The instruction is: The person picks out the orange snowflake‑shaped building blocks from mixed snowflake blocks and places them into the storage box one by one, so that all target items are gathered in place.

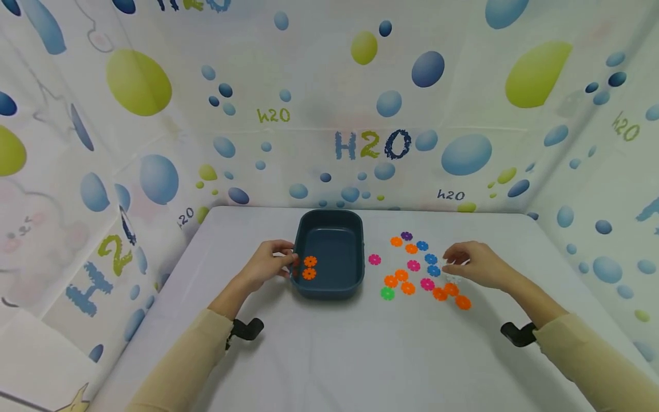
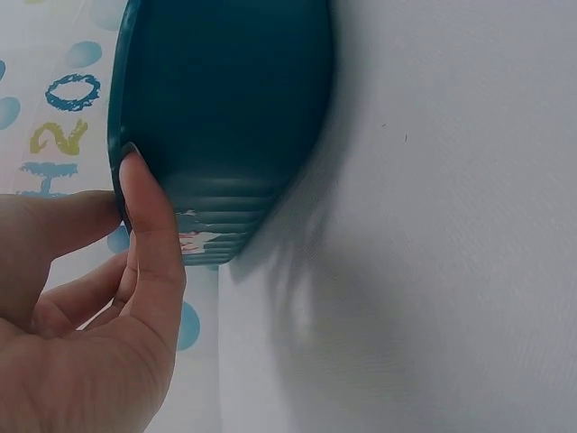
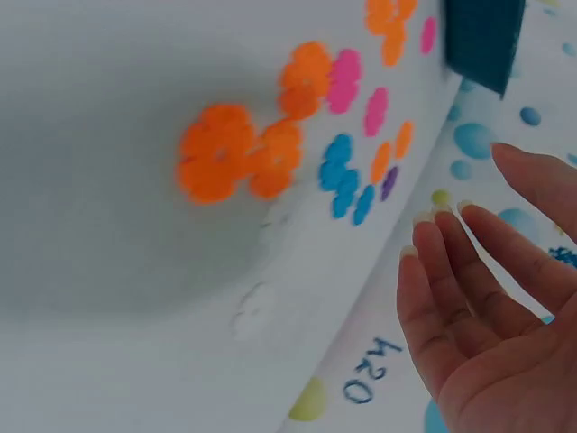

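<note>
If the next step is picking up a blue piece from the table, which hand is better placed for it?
Right, I think: the right hand is open, near the blue pieces, and holds nothing visible. The left hand grips the dark tray, which stands between it and those pieces.

Lit evenly but mutedly in the head view, apparently from overhead, with soft shadows below both sleeves on the counter; printed ovals stretched near edges. Dimmer in both wrist views, blurred at the orange flower-shaped discs in the right.
</note>
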A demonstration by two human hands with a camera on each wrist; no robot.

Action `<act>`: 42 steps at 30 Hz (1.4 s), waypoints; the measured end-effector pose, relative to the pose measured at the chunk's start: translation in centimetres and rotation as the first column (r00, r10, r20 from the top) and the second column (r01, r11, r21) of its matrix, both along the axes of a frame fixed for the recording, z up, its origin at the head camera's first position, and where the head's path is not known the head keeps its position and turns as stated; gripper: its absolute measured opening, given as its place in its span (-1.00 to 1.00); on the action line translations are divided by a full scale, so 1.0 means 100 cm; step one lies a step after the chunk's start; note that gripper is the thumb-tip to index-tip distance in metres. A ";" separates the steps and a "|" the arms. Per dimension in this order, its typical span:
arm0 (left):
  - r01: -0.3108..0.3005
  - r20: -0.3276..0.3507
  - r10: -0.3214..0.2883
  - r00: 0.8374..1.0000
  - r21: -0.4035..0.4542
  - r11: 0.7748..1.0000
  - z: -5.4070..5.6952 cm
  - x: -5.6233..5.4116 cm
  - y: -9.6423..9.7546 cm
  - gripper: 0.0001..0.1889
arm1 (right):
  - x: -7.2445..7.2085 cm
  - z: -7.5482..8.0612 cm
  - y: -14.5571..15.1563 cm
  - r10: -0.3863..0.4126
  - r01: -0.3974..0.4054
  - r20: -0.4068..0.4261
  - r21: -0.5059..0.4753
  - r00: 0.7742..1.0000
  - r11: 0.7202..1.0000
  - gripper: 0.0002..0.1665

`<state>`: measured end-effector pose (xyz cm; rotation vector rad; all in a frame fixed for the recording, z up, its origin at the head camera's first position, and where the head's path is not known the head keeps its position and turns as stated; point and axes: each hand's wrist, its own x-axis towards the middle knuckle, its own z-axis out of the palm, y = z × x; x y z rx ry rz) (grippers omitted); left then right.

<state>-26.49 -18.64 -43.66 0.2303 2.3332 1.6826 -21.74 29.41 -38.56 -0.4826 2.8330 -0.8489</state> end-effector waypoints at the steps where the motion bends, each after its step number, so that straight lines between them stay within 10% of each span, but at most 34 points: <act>1: 0.000 0.000 0.000 1.000 0.000 1.000 0.000 0.000 0.000 -0.53 | 0.000 -0.002 0.004 0.001 -0.001 0.015 0.007 1.000 1.000 -0.61; 15: -0.013 0.014 0.013 1.000 -0.007 1.000 0.003 -0.001 0.003 -0.56 | 0.009 -0.039 0.048 -0.001 0.013 0.241 -0.047 0.970 0.999 -0.60; 42: -0.037 0.000 0.037 0.999 -0.013 0.999 0.005 -0.007 0.012 -0.58 | -0.005 -0.049 0.061 0.103 -0.075 0.301 -0.103 0.948 0.992 -0.75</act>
